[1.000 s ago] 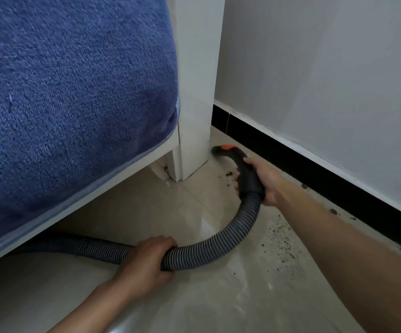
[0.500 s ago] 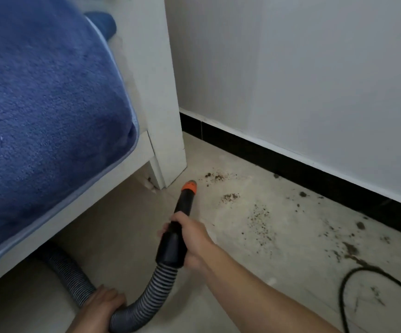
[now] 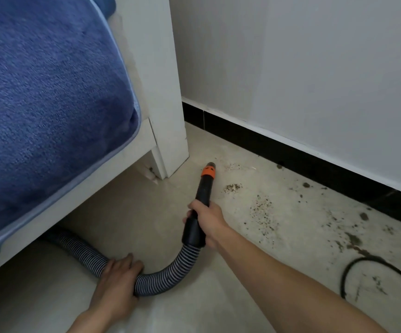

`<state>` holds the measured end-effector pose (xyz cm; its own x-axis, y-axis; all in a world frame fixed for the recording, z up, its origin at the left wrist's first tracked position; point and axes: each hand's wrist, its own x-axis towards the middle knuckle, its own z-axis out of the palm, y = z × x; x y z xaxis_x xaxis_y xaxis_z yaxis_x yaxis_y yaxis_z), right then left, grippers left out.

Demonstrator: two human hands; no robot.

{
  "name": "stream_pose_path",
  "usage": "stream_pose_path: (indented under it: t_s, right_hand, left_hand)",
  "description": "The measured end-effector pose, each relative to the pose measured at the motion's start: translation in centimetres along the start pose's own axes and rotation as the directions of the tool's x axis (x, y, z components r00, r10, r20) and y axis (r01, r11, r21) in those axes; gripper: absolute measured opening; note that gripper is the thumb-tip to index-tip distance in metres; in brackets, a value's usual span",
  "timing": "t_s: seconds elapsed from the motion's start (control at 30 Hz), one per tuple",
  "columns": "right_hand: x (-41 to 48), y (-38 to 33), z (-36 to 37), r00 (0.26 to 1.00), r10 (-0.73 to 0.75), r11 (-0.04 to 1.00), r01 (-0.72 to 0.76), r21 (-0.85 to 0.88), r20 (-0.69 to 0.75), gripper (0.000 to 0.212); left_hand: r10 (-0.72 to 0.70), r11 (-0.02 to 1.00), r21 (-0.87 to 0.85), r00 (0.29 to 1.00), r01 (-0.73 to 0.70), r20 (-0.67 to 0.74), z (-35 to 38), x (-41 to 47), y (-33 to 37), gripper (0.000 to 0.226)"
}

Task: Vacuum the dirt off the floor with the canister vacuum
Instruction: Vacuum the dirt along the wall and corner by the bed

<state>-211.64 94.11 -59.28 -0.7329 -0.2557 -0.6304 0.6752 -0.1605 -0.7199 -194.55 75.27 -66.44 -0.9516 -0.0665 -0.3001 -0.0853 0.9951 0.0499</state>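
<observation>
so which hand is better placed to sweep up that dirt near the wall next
Right. The right hand grips the nozzle, its orange tip close to the dirt lying just to its right. The left hand holds the hose farther back, away from the dirt.

right hand [image 3: 208,219] grips black plastic vacuum nozzle with orange collar [image 3: 203,191], tip just right of white bed leg [image 3: 168,131] | left hand [image 3: 117,280] holds ribbed grey hose [image 3: 170,275] running under bed | brown dirt specks [image 3: 261,210] right of nozzle | black cable [image 3: 353,267] far right
</observation>
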Motion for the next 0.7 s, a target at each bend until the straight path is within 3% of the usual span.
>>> stream_pose_path:
  t_s: [0.13, 0.3, 0.4, 0.5, 0.7]
  right_hand:
    - [-0.3, 1.1, 0.7, 0.999, 0.002, 0.999, 0.000, -0.048, 0.043, 0.018]
    - [0.0, 1.1, -1.2, 0.984, -0.055, 0.991, 0.075, 0.113, -0.167, 0.013]
    - [0.4, 0.2, -3.3, 0.974, -0.079, 0.984, 0.110, 0.140, -0.212, 0.010]
    - [0.6, -0.6, -4.1, 0.991, -0.058, 0.994, 0.069, 0.090, -0.118, 0.009]
    - [1.4, -1.3, -3.3, 0.998, -0.018, 0.999, 0.020, -0.045, 0.053, 0.011]
  left_hand:
    - [0.011, 0.998, 0.064, 0.999, -0.008, -0.050, 1.1, -0.3, -1.1, 0.078]
    - [0.017, 1.000, 0.018, 0.990, -0.014, -0.141, 0.2, 0.7, -0.6, 0.055]
    - [-0.030, 0.999, -0.048, 0.993, 0.025, -0.117, -0.2, 2.0, 1.3, 0.040]
    - [-0.050, 0.998, -0.052, 0.990, 0.044, -0.133, 0.0, 2.7, 2.1, 0.032]
    - [0.052, 0.999, -0.009, 0.989, -0.053, -0.140, -0.3, 2.0, 2.1, 0.045]
